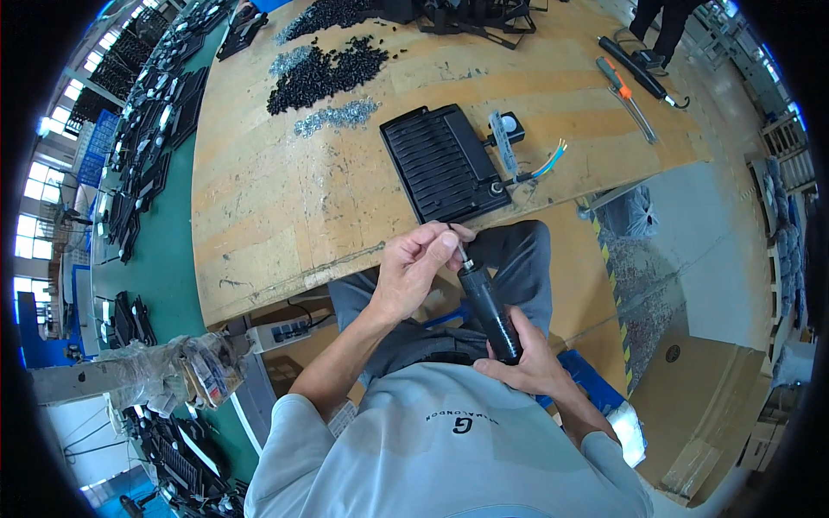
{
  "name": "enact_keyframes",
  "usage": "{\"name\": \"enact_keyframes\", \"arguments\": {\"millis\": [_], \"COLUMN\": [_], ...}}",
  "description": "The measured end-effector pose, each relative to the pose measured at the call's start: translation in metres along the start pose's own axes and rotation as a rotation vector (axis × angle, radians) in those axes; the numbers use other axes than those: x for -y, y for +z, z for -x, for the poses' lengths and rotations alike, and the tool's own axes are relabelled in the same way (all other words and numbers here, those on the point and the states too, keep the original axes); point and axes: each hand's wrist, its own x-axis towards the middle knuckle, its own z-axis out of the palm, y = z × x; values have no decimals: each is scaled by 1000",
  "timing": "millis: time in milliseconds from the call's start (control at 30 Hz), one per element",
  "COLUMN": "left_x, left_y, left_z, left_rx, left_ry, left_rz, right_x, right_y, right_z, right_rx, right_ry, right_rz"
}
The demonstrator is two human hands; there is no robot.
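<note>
My right hand (528,356) is wrapped round the lower body of a black electric screwdriver (490,312), held in front of my lap with its bit pointing up and away. At the bit's tip, my left hand (420,266) is closed in a pinch. A small dark bit of something shows at those fingertips, too small to name. Just beyond them, at the table's near edge, lies a black finned floodlight housing (445,162), fins up. A small sensor head (509,128) on a bracket and a short cable with bared coloured wires (551,162) stick out from its right side.
Piles of black screws or small fittings (332,73) and clear or silvery small parts (338,116) lie on the wooden table (259,198). An orange-handled screwdriver (615,78) and another black power screwdriver (633,67) rest at the right. A green bench (164,207) bears several lamps. A cardboard box (699,406) stands right.
</note>
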Motion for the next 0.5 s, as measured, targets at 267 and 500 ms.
{"name": "enact_keyframes", "arguments": {"millis": [267,500], "left_x": [-23,-12], "left_y": [-24,-30], "left_z": [-8,-34], "left_rx": [10,110], "left_ry": [489,717], "left_rz": [-918,-1177], "right_x": [-9,-9], "right_y": [-7,-10], "right_z": [11,10], "right_rx": [-83,-96], "right_ry": [23,157], "right_rz": [-153,-355]}}
